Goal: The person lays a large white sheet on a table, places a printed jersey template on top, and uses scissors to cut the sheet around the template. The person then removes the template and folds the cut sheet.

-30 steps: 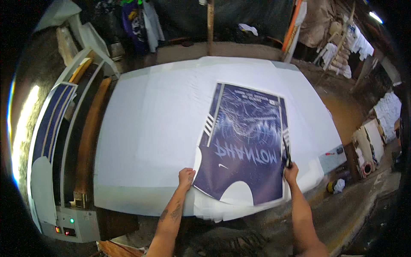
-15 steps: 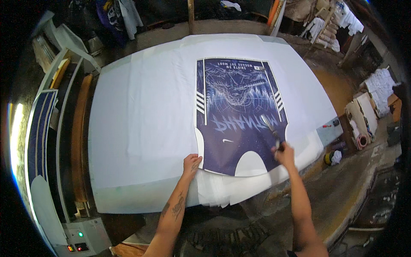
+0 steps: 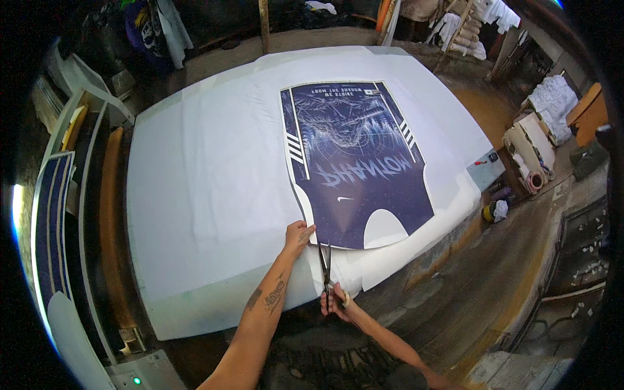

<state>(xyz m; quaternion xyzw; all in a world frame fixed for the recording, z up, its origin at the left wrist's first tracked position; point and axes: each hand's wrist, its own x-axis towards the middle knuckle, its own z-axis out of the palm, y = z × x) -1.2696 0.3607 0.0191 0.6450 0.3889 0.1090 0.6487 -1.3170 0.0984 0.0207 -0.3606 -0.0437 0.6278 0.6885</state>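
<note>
A dark blue printed jersey panel (image 3: 351, 195) with white stripes and a white-edged neckline curve lies on white cloth (image 3: 214, 175). At its near left corner my left hand (image 3: 298, 236) grips the white margin, thumb and fingers closed on it. My right hand (image 3: 335, 303) is wrapped around the handles of a pair of scissors (image 3: 326, 265) at the near edge of the table. The blades are spread and point away from me, their tips by the panel's lower edge, just right of my left hand. Whether they touch the panel, I cannot tell.
Along the left stands a machine with long rollers (image 3: 107, 240), a second blue printed piece (image 3: 52, 221) hanging on it. Small tools lie on the table's right corner (image 3: 486, 168). Beyond it are a yellow-and-black container (image 3: 489, 212), cardboard rolls (image 3: 530, 153) and piled white cloth (image 3: 552, 107).
My right hand brought the scissors from over the panel's right part to its near left edge, and the blades are spread. My left hand keeps its grip on the corner. The view has shifted.
</note>
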